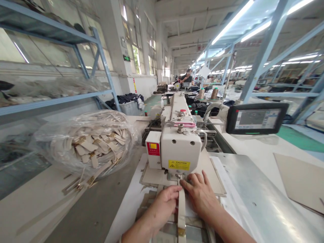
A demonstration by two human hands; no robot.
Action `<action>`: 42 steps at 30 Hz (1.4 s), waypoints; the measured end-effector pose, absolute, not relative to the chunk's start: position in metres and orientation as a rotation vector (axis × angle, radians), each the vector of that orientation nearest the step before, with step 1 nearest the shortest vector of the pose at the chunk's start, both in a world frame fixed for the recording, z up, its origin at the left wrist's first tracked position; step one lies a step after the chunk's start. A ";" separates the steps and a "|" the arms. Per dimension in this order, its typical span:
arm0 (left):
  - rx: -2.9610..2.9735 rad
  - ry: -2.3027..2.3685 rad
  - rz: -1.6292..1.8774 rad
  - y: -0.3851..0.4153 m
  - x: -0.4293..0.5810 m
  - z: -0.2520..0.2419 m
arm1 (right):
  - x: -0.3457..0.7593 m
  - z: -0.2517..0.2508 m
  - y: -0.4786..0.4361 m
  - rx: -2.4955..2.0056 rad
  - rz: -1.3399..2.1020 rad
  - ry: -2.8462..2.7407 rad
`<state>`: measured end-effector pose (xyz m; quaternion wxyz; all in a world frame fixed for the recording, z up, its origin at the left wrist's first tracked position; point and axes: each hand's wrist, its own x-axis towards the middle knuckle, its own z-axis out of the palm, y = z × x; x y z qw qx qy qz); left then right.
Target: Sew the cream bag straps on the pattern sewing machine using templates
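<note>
A narrow beige strap [181,206] runs from under the head of a white sewing machine [178,148] towards me, with gold-coloured hardware [181,232] near its lower end. My left hand [165,204] has its thumb and fingers closed at the strap's left edge, just in front of the machine head. On the other side, my right hand [202,194] lies with fingers spread, its index fingertip at the strap close to the needle area. A beige template plate [215,179] lies under the machine head and partly under my right hand. The needle itself is hidden.
To the left, a clear plastic bag [131,135] holds many beige straps with gold buckles; loose straps [58,206] trail from it. A control screen [257,118] stands at right, above a beige sheet [301,179]. Blue shelving [106,67] rises left. Another person [186,79] sits farther back.
</note>
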<state>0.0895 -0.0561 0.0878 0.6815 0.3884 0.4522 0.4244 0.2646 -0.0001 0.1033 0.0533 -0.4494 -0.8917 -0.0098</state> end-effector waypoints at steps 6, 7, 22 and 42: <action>1.613 1.387 0.667 -0.064 0.069 0.109 | 0.257 0.104 -0.007 -1.353 0.024 -2.700; 1.681 1.445 0.603 -0.066 0.066 0.112 | 0.258 0.104 -0.009 -1.362 0.039 -2.702; 2.234 1.385 0.351 -0.062 -0.014 0.097 | 0.366 0.131 -0.052 -0.886 -0.115 -2.817; 2.710 1.483 0.768 -0.029 0.017 0.069 | 0.341 0.114 -0.030 -1.458 0.519 -2.404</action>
